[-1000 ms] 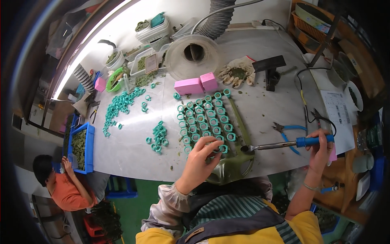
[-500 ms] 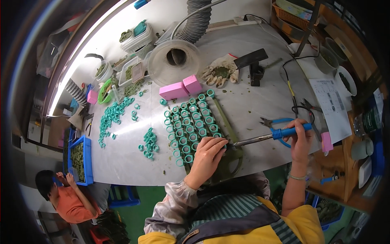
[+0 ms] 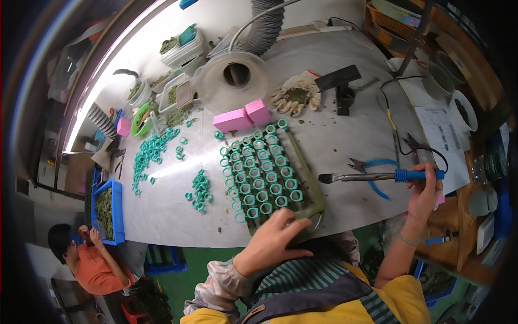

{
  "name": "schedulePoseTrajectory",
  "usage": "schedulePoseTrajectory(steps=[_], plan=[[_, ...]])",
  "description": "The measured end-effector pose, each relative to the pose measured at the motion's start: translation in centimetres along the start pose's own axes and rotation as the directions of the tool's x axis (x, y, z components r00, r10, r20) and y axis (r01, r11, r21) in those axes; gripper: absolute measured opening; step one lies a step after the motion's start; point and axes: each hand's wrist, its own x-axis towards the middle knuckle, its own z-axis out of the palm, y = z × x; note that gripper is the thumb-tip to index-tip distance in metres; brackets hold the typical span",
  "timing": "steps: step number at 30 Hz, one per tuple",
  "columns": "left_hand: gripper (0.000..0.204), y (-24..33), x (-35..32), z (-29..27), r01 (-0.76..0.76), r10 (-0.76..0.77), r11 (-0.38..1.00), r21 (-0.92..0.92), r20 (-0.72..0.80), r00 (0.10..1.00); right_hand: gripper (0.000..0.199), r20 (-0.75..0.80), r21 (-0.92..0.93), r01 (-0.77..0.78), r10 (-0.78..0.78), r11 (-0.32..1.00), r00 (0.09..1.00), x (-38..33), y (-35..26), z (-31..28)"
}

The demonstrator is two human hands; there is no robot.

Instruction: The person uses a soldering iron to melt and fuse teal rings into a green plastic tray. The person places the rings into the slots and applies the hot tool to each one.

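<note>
My right hand grips the blue handle of a soldering iron. The iron lies nearly level over the table, and its dark, widened tip points left, apart from the green rack. Rows of teal rings stand on this rack. At its near end is my left hand, fingers spread and thumb stretched to the right, holding nothing. Whether the left fingertips touch the rack's near edge I cannot tell. Blue-handled pliers lie just beyond the iron's shaft.
Loose teal rings lie in heaps to the left. Behind the rack are pink blocks, a clear funnel, a stained glove and a black stand. At far left a co-worker's hands are by a blue tray.
My right hand has drawn the iron to the right, away from the rack. My left hand has moved back toward me off the rings, its thumb now spread.
</note>
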Motion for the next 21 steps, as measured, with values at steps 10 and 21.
schedulePoseTrajectory(steps=[10,21], plan=[[0.026,-6.4,-5.4,-4.9,0.324,-0.278,0.943,0.078,-0.355,0.893,0.026,-0.04,-0.101,-0.007,0.003,0.995,0.999,0.6,0.6,0.3],[0.012,-22.1,-8.4,-9.3,0.607,-0.389,0.743,0.282,-0.556,0.734,0.026,-0.009,-0.095,0.012,-0.013,0.995,1.0,1.2,1.0,1.3]])
